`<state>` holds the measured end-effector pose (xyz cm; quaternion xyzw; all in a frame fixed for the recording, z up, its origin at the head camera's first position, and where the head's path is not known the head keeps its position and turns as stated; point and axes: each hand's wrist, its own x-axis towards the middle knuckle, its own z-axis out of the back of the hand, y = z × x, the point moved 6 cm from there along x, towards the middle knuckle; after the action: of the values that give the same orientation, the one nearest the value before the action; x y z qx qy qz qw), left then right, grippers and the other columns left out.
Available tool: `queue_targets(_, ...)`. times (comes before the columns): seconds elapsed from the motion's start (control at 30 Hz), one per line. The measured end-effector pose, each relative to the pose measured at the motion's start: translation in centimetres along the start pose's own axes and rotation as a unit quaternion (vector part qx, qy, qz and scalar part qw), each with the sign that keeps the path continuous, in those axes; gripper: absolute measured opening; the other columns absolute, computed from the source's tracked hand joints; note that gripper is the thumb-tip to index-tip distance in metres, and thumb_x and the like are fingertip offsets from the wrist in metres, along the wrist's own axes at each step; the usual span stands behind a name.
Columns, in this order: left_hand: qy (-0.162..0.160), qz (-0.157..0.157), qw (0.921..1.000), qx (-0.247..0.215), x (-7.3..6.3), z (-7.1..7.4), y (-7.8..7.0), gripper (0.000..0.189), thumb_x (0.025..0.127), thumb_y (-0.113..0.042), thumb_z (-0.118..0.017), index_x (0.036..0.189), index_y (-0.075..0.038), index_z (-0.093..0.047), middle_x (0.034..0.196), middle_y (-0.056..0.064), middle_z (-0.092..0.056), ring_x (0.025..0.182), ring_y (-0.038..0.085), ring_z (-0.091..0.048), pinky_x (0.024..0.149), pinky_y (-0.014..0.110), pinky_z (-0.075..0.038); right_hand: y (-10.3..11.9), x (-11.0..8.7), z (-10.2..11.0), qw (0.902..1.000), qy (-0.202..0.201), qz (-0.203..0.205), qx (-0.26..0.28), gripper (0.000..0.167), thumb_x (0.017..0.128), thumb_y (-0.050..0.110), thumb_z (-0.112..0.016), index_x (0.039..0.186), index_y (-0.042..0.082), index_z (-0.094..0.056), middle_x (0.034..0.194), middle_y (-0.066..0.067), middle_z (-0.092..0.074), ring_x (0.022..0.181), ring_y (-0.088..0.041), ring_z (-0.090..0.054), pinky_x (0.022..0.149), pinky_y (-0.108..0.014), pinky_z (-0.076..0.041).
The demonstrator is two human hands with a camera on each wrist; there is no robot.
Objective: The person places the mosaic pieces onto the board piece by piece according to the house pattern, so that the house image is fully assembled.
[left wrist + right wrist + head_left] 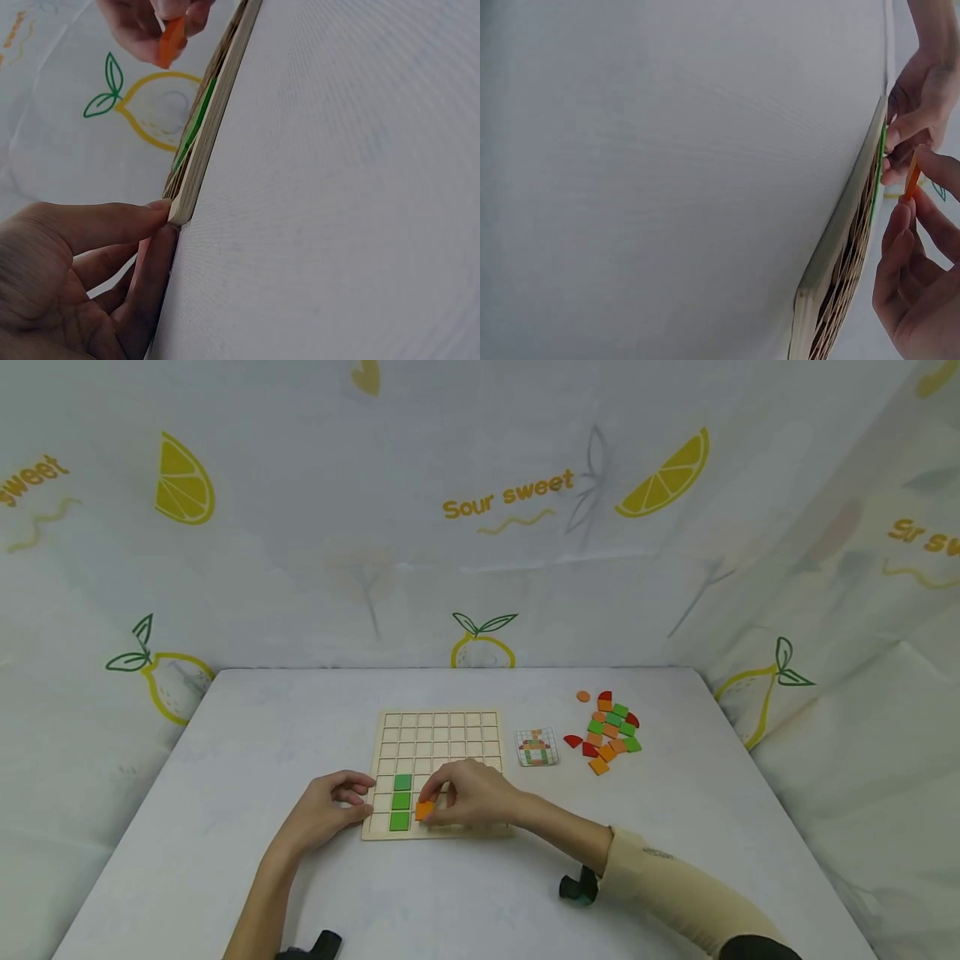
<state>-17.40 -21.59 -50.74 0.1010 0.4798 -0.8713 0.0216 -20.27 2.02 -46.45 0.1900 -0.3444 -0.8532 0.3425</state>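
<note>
white table (pixel 450 902); right hand (pixel 474 792) pinches orange tile (pixel 425 811); only head view shows card (pixel 537 748)

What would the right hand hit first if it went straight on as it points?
The right hand, pinching an orange tile, would probably meet the middle green tile. Height is unclear; passing above, it could reach the left hand.

Patterned white cloth (pixel 300 602) and white surface (pixel 187 860).
Cloth hung behind and to both sides of the surface, creased in places; printed with yellow lemon slices (pixel 185 485), outlined lemons (pixel 483 653) with green leaves (pixel 498 623), a yellow heart (pixel 367 377) high up, orange "Sour sweet" lettering (pixel 507 495) above a wavy yellow line (pixel 517 522), and faint grey sprigs (pixel 594 452).
</note>
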Motion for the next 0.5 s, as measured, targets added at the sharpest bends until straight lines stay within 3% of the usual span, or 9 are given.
queue_targets(0.2,0.0,0.002,1.0,-0.002,0.0,0.0,0.0,0.04,0.087,-0.005,-0.084,0.125,-0.001,-0.073,0.111,0.011,-0.074,0.091,0.016,-0.064,0.079,0.022,-0.05,0.1,0.1,-1.3,0.9991,0.018,-0.03,-0.025,0.02,0.089,0.029,-0.088,0.107,0.024,-0.081,0.08,0.014,-0.069,0.066,0.0,-0.055,0.062,-0.021,-0.043)
queue_targets(0.5,0.002,0.004,1.0,-0.004,0.1,0.0,0.0,0.039,0.087,-0.006,-0.084,0.125,-0.002,-0.073,0.111,0.011,-0.074,0.091,0.016,-0.064,0.079,0.022,-0.05,0.6,0.6,-1.7,0.9961,0.011,-0.017,-0.086,0.021,0.088,0.033,-0.09,0.106,0.024,-0.081,0.095,0.015,-0.076,0.08,0.002,-0.058,0.066,-0.021,-0.046)
